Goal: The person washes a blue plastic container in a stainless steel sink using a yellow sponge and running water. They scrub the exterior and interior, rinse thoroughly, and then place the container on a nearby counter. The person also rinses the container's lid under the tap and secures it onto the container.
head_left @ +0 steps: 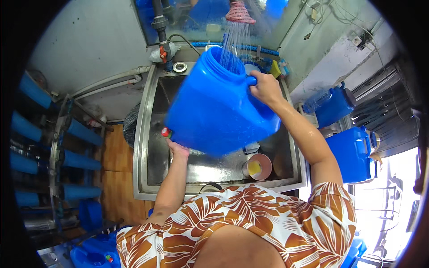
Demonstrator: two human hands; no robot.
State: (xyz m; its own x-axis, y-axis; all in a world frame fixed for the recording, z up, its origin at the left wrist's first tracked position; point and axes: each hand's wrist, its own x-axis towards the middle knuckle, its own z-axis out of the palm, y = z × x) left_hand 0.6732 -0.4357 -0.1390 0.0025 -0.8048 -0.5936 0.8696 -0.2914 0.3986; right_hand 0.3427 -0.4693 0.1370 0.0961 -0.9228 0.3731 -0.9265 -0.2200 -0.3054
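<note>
A large blue plastic jug (pixel 214 109) is held tilted over a metal sink (pixel 145 111), its wide round mouth uncapped and facing the back wall. Water streams from a spout wrapped in pink material (pixel 240 13) down into the mouth. My right hand (pixel 267 87) is wrapped round the jug's handle beside the mouth. Low on the jug's left side, near a small red cap (pixel 166 132), my left hand (pixel 178 147) supports the bottom; its fingers are mostly hidden beneath the jug.
A pinkish tub (pixel 260 166) with something yellow inside sits in the sink. More blue jugs (pixel 348 154) stand at the right. Blue cylinders on a rack (pixel 82 159) line the left. Behind the sink are a pipe with an orange valve (pixel 163 54) and a yellow sponge-like item (pixel 275 69).
</note>
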